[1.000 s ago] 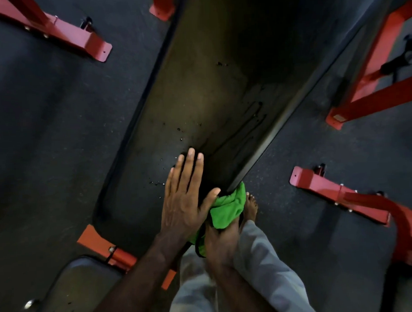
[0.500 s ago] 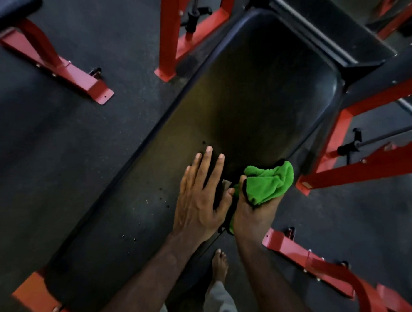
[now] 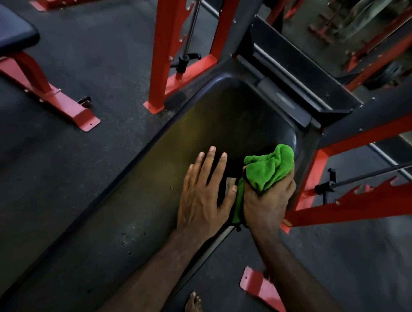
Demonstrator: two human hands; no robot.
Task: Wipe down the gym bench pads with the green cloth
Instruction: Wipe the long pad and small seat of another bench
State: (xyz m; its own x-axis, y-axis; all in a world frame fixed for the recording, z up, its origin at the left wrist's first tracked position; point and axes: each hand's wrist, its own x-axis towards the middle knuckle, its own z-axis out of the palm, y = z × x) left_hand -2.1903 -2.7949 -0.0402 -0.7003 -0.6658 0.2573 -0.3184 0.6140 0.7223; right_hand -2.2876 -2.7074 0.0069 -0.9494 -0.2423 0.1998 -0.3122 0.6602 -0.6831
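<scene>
A long black bench pad (image 3: 136, 206) runs diagonally from the lower left to its rounded far end at the upper right. My left hand (image 3: 202, 193) lies flat on the pad with its fingers spread. Just to its right, my right hand (image 3: 266, 200) grips the bunched green cloth (image 3: 269, 167) against the pad's right edge near the far end. Part of the cloth hangs down between my two hands. Small specks dot the pad behind my left hand.
Red steel uprights (image 3: 169, 49) with a barbell bar stand beyond the pad's far left side. More red frame (image 3: 358, 203) and a bar lie to the right. Another black pad (image 3: 3, 35) on a red base sits upper left. A bare foot (image 3: 194, 307) stands on the dark floor.
Both hands have travelled along the pad toward its far end. The cloth has gone from below the pad's near edge up to its right edge. The view has tilted upward.
</scene>
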